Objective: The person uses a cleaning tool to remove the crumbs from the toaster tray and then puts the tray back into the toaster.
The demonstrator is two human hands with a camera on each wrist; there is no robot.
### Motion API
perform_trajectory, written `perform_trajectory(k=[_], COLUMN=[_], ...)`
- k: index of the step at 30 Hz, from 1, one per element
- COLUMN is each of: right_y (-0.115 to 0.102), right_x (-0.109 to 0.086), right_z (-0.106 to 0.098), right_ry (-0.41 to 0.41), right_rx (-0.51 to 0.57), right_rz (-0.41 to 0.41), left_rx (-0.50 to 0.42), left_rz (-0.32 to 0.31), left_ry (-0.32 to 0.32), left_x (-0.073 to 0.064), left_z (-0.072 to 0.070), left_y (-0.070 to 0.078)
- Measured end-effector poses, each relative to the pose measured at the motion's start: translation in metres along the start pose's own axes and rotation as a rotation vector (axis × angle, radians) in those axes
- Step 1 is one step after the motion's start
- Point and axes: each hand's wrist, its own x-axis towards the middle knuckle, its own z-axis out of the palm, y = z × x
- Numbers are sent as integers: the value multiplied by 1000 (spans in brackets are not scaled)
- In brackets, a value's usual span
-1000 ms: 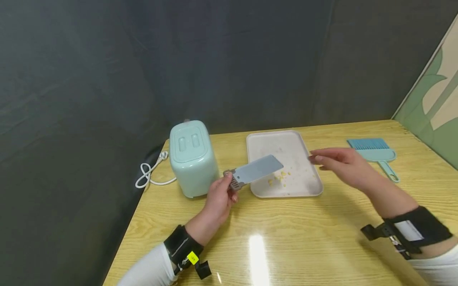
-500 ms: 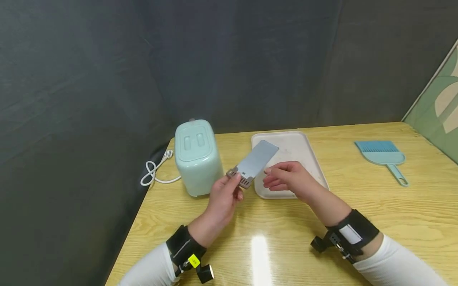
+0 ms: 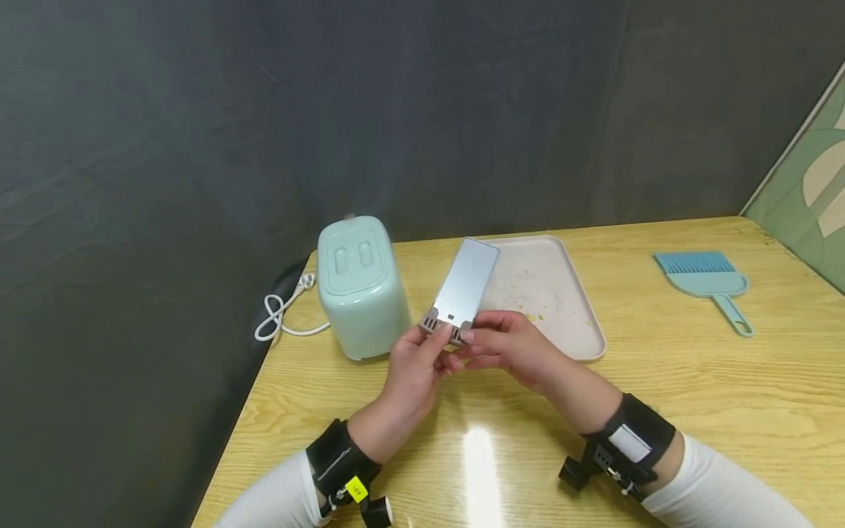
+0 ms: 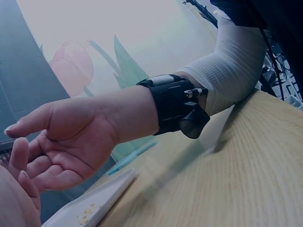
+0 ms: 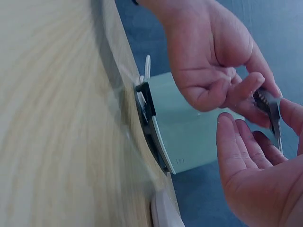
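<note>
In the head view my left hand (image 3: pixel 414 367) pinches the grey slotted end of a flat silver crumb tray (image 3: pixel 466 282), thumb on top. My right hand (image 3: pixel 511 348) has come in from the other side, its thumb at the right corner of that same end and its fingers below. The crumb tray slopes up and away over the left side of a pale serving tray (image 3: pixel 581 315). Seen from the right wrist, the crumb tray (image 5: pixel 270 111) appears edge-on between the left fingers and the right thumb. A mint-green toaster (image 3: pixel 363 293) stands to the left of both hands.
Yellow crumbs (image 3: pixel 533 317) lie on the serving tray. A white power cord with its plug (image 3: pixel 280 312) is looped left of the toaster, near the table's left edge. A blue brush in a mint dustpan (image 3: pixel 706 282) lies at the right. A dark curtain (image 3: pixel 462 117) hangs behind.
My right hand has moved left from beside the serving tray and taken hold of the crumb tray's grey end. The left hand has turned the crumb tray from pointing right to pointing away.
</note>
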Motion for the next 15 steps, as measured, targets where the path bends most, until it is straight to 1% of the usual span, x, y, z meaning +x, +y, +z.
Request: perform_trajectory(k=[4, 7, 11, 15], right_y=[1, 1, -2, -4], right_x=[1, 1, 1, 0], right_z=[1, -1, -4, -7], right_ry=[0, 34, 76, 63], right_rx=[18, 8, 8, 43], right_rz=[-27, -29, -7, 10], left_rx=[24, 45, 47, 43], left_rz=[-17, -18, -15, -13], left_ry=[6, 11, -3, -28], left_x=[-2, -2, -3, -4], left_z=[0, 0, 1, 1], left_y=[-2, -4, -6, -5])
